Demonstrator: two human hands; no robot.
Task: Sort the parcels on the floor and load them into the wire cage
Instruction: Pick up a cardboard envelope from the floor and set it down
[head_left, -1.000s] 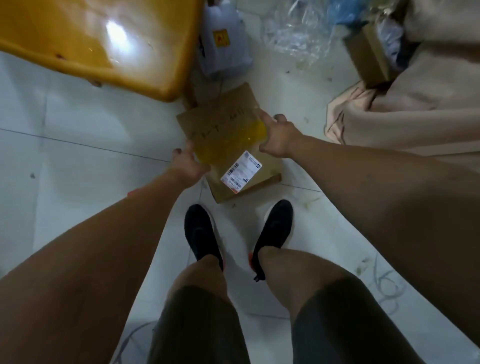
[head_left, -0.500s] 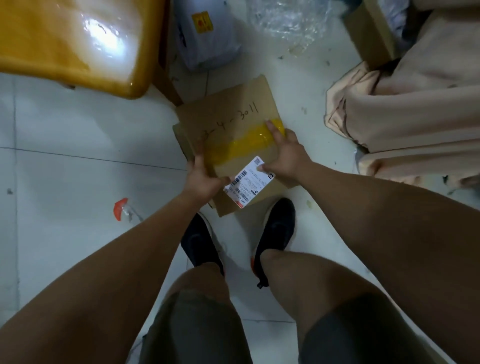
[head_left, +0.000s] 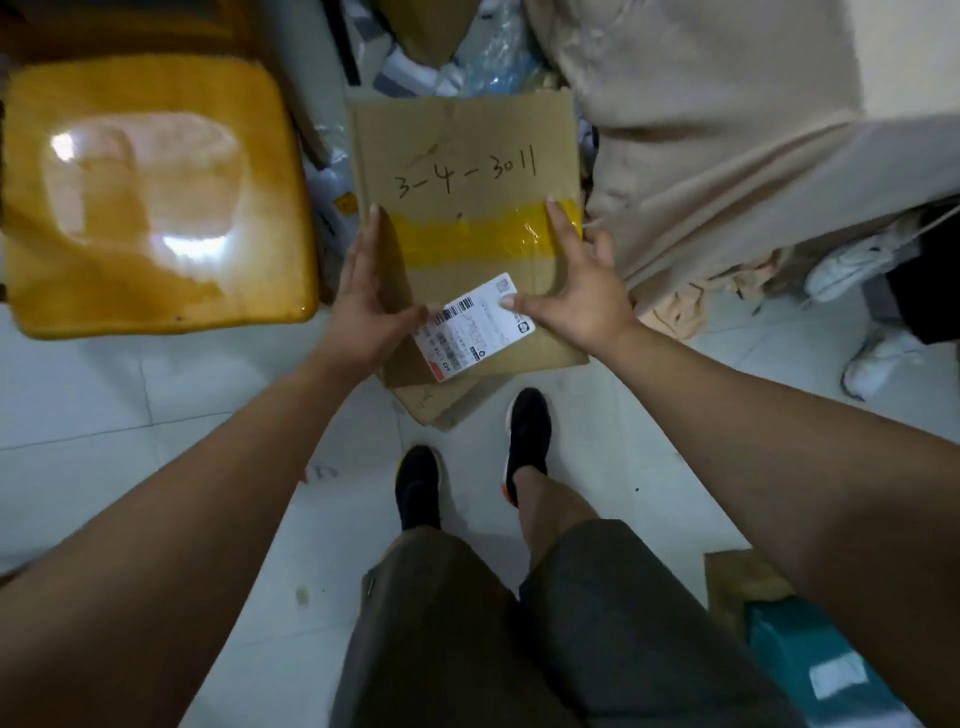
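A flat cardboard parcel with a yellow tape band, a white shipping label and the handwritten "3-4-3011" lies in front of my feet. My left hand rests along its left edge, fingers straight and thumb near the label. My right hand lies spread on the right side, with its thumb on the label and its fingers reaching the tape. A second cardboard layer sticks out beneath the parcel's near edge. No wire cage is in view.
A yellow plastic seat stands to the left. Beige cloth is piled on the right, with someone's white sneakers beyond it. Grey bags and plastic wrap lie behind the parcel. A teal box sits at the lower right.
The parcel has turned square to me and fills more of the view. Both hands slid from gripping its sides to lying flatter on top, thumbs at the label.
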